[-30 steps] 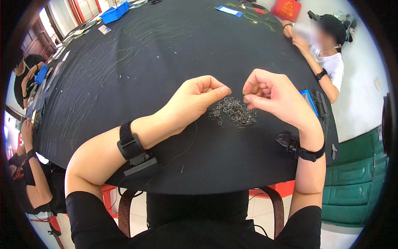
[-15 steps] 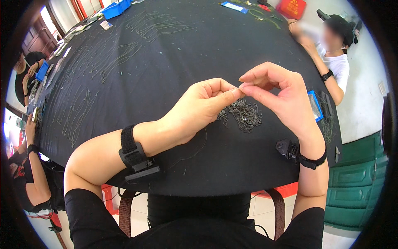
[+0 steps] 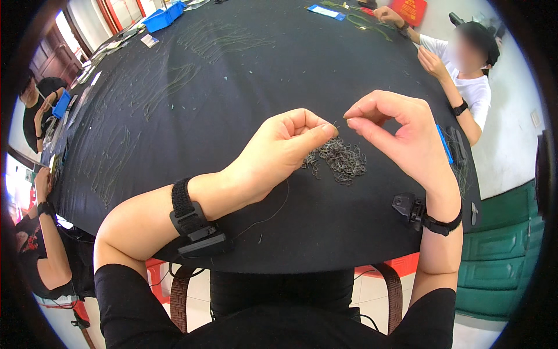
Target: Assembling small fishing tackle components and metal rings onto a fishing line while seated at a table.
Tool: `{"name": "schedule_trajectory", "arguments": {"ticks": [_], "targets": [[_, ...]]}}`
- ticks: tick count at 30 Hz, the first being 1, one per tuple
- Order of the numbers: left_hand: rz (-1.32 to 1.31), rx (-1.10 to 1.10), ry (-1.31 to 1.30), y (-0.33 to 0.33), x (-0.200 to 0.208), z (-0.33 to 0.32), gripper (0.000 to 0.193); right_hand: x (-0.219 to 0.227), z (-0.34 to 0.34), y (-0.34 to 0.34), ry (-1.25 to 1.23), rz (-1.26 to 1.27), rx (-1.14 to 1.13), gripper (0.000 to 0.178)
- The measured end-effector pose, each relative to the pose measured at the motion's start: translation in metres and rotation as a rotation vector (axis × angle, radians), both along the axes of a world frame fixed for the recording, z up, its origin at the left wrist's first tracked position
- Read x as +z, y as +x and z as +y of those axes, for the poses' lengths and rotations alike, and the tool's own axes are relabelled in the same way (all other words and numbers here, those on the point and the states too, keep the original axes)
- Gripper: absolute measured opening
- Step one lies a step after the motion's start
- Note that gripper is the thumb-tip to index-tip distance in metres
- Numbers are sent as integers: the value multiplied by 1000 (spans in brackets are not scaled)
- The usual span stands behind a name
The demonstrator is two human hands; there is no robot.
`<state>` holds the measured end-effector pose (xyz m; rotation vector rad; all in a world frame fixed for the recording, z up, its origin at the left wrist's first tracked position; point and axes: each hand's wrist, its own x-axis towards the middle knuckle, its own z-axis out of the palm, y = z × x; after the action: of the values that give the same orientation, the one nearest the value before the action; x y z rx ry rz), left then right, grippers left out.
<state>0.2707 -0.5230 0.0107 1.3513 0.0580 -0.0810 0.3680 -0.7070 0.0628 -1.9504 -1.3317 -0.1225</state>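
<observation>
Rm: round-edged tbl under blk cloth [image 3: 232, 110], fisheye-bent; blue tray [image 3: 164, 18] at upper L of frame, green cabinet [image 3: 494, 250] at lower R, co-worker in white shirt [image 3: 475, 99] at upper R. Loose thin strands [image 3: 110, 168] lie across L side of cloth.

Pile of small dk wire hooks [image 3: 344, 161] sits just R of frame ctr, on cloth, below the fingertips; part of it hidden behind L hand [image 3: 282, 142]. L hand: thumb + forefinger pinched tight; thin piece [image 3: 336, 124] pokes out at the tips, too small to ID. Fine thread [image 3: 278, 214] runs from under L hand toward lower L; link to the pinch not visible.

R hand [image 3: 404, 125]: thumb + forefinger curved, narrow gap at tips, nothing seen between; tips near L's, not touching.

Handling (est.): hooks prob. v. light, stiff, smooth, apt to snag in clumps; ends may prick. Best grip approx. mid-shank w/ fingertip pads, clear of the bend. Thread looks soft, limp; hold close to its end.
</observation>
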Motion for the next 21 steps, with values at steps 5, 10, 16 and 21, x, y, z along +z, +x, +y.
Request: {"name": "schedule_trajectory", "arguments": {"ticks": [5, 10, 16, 21], "targets": [[1, -10, 47, 0, 1, 1, 16, -1, 1, -2, -101, 36, 50, 8], [10, -11, 102, -1, 3, 1, 17, 1, 0, -2, -135, 39, 61, 7], [7, -4, 106, 0, 2, 0, 18, 5, -4, 1, -82, -16, 91, 7], [-3, -23, 104, -2, 3, -1, 19, -5, 0, 0, -46, -78, 181, 8]]}}
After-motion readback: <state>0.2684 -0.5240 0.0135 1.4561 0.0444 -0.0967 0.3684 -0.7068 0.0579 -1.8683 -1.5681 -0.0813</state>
